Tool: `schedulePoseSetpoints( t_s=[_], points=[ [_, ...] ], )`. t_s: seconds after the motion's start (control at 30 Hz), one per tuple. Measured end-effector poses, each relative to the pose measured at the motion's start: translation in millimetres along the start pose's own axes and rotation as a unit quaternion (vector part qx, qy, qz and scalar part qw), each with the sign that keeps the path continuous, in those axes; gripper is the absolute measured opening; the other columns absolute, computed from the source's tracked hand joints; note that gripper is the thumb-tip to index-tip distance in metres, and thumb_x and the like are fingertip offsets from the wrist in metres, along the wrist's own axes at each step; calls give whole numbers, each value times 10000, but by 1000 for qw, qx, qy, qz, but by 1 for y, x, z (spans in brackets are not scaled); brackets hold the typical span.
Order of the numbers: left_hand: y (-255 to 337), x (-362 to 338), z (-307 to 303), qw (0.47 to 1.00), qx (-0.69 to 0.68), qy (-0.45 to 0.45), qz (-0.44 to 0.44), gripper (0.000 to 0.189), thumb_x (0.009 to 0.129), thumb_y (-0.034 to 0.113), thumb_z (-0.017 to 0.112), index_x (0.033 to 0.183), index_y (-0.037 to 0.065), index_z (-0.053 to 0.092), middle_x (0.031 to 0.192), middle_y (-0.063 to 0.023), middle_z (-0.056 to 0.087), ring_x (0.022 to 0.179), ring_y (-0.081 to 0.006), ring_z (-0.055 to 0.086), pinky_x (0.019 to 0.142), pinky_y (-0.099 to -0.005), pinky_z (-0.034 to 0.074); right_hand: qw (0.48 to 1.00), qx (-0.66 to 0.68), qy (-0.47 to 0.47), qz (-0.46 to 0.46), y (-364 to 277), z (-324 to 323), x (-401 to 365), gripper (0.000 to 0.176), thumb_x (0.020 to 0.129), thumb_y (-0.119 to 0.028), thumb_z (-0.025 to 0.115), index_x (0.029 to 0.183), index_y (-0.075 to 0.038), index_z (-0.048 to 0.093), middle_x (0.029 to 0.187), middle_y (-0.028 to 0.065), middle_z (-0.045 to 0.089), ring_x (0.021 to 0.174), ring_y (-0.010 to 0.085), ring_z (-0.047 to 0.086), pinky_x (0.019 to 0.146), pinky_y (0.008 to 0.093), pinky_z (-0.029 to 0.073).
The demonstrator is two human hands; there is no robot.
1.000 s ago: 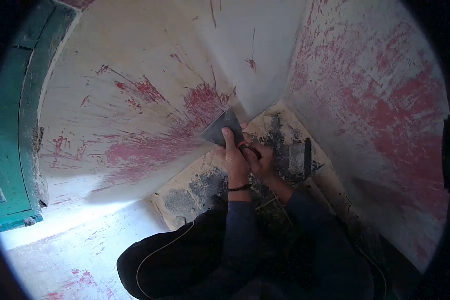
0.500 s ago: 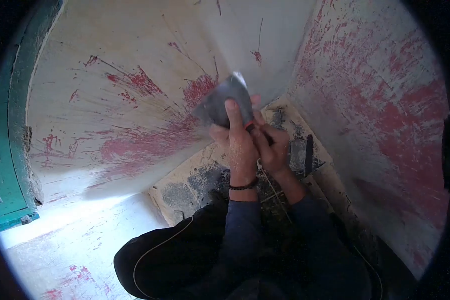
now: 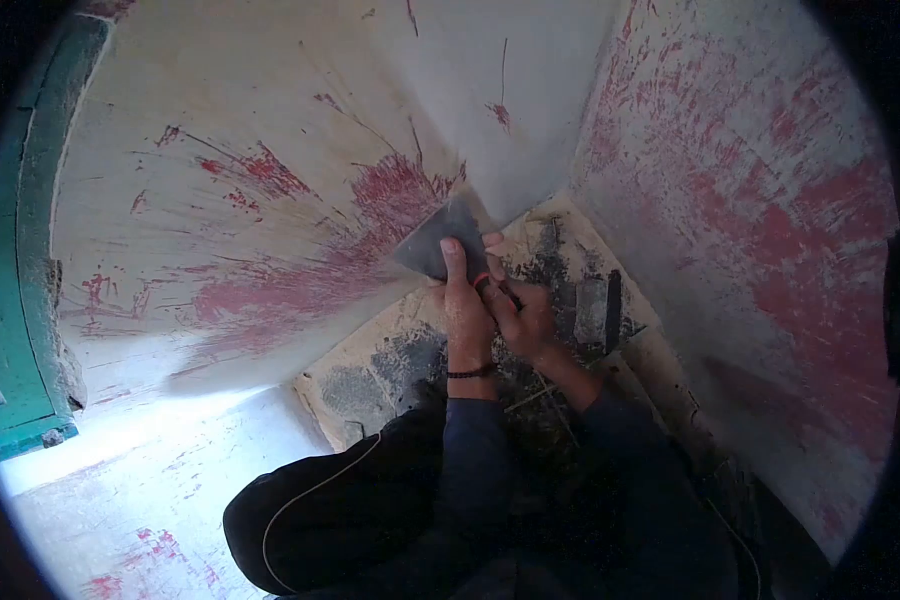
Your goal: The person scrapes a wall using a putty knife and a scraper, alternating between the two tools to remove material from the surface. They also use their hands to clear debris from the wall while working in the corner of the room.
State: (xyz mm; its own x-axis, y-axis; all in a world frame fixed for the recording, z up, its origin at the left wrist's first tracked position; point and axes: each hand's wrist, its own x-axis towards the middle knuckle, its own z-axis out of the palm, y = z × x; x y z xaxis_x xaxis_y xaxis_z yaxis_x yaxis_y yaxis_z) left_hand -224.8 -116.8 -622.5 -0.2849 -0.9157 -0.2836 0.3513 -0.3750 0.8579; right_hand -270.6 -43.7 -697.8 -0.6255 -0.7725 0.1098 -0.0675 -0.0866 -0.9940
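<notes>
A wide putty knife [image 3: 432,243] with a grey metal blade and a red and black handle is held in both hands. My left hand [image 3: 462,300] grips it at the blade, the thumb lying along the metal and the fingers behind. My right hand [image 3: 526,318] is wrapped round the handle. The blade's far edge meets the wall [image 3: 310,130] in front, at a patch of red paint [image 3: 395,195]. Dust coats the left hand, and a dark bracelet circles that wrist. Some fingers are hidden behind the blade.
A second wall [image 3: 740,200] with scraped red paint rises at the right. Debris covers the floor [image 3: 370,385] below, with a dark strip [image 3: 613,310] lying near the corner. A green frame [image 3: 10,330] stands at the far left; my dark-clad knee [image 3: 300,510] is close by.
Both hands and the putty knife have moved down and slightly left. The blade, blurred before, now appears sharper against the wall. My grip looks the same.
</notes>
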Motion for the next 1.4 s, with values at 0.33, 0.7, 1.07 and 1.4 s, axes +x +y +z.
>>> schedulePoseSetpoints(
  t_s=[0.33, 0.7, 1.07, 1.4],
  points=[
    [11, 3, 21, 998, -17, -4, 55, 378, 1014, 370, 638, 1073, -2, 606, 841, -138, 709, 565, -150, 597, 472, -263, 452, 1000, -1, -16, 14, -29, -11, 6, 393, 983, -293, 637, 746, 20, 628, 578, 117, 562, 529, 147, 525, 502, 367, 396],
    [8, -1, 19, 998, -28, -9, 50, 340, 1013, 342, 649, 1069, 12, 593, 833, -132, 688, 550, -168, 601, 456, -265, 458, 1000, -17, -20, 9, -31, -16, 2, 431, 990, -315, 625, 719, 20, 606, 572, 129, 546, 528, 168, 526, 501, 383, 388],
    [-6, -3, 20, 998, -19, 11, 62, 392, 1014, 398, 632, 1031, 11, 576, 796, -118, 684, 548, -159, 602, 453, -264, 452, 997, -70, -28, 10, -23, -25, -2, 365, 986, -282, 632, 793, 28, 627, 596, 152, 566, 546, 194, 553, 524, 385, 406],
    [-29, 9, 10, 997, -28, 39, 63, 368, 1011, 389, 638, 1046, 25, 597, 796, -128, 694, 512, -154, 573, 444, -267, 443, 997, -64, 26, -44, -7, -13, 0, 352, 965, -276, 648, 765, 14, 655, 580, 171, 557, 496, 266, 564, 501, 400, 414]
  ],
)
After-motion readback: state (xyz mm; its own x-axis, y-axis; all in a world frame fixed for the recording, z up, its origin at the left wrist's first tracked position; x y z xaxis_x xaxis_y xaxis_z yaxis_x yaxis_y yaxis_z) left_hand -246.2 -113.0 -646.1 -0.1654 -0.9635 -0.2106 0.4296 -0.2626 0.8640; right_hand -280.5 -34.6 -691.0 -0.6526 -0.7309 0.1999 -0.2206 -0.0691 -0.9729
